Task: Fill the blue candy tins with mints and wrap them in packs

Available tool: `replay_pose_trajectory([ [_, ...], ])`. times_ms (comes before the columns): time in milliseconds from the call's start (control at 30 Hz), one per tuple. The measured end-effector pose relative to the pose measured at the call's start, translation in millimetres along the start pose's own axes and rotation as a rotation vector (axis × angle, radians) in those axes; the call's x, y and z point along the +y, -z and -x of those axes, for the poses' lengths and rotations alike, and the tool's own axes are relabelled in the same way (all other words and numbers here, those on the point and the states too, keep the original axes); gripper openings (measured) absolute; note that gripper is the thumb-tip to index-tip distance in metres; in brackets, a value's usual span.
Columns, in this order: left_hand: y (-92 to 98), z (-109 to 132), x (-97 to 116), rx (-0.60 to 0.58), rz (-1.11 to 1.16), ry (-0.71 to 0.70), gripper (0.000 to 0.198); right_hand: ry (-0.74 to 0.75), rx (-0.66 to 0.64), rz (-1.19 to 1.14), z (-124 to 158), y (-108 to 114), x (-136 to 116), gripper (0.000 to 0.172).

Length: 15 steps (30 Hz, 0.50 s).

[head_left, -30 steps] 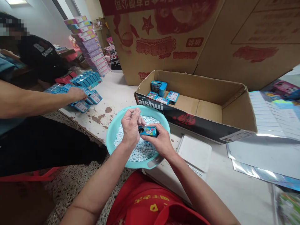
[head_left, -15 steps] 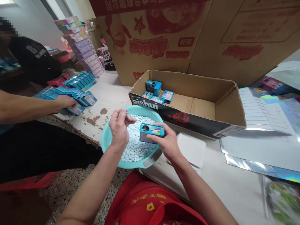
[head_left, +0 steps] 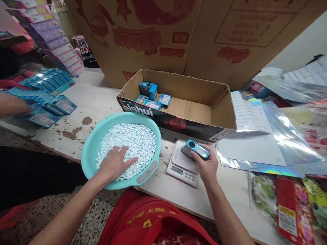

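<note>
My left hand point(head_left: 114, 163) lies flat with spread fingers on the small white candies point(head_left: 133, 139) that fill a teal basin point(head_left: 94, 139) at the table's front edge. My right hand point(head_left: 207, 166) grips a small blue tin point(head_left: 195, 149) and holds it on the platform of a white digital scale point(head_left: 182, 163) just right of the basin. Behind them stands an open cardboard box point(head_left: 217, 102) with a few blue tins point(head_left: 149, 95) in its left end.
Rows of blue tins point(head_left: 46, 98) cover the table at left, where another person's hand point(head_left: 12, 103) rests. Stacked coloured boxes point(head_left: 51, 41) and large cartons point(head_left: 178, 34) stand behind. Holographic sheets point(head_left: 268, 136) and candy packets point(head_left: 293, 204) lie at right.
My right hand carried the tin from above the basin over to the scale. My left hand dropped from a pinch down onto the candies and opened. The view swung right.
</note>
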<state>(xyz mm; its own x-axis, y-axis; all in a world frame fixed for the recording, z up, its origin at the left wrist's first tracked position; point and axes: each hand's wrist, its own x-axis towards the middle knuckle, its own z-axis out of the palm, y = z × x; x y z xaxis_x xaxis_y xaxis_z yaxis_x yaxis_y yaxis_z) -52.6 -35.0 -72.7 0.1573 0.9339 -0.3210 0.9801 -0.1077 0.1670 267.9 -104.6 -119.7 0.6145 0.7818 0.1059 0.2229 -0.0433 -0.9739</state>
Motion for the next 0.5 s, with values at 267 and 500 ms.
replay_pose_trajectory([
  [267, -4.4, 0.2, 9.6, 0.01, 0.017, -0.164, 0.028, 0.529, 0.052, 0.14, -76.2, 16.6, -73.6, 0.031],
  [500, -7.0, -1.4, 3.7, 0.005, 0.221, -0.046, 0.031, 0.846, -0.709, 0.98, -220.1, -115.0, -119.4, 0.03],
])
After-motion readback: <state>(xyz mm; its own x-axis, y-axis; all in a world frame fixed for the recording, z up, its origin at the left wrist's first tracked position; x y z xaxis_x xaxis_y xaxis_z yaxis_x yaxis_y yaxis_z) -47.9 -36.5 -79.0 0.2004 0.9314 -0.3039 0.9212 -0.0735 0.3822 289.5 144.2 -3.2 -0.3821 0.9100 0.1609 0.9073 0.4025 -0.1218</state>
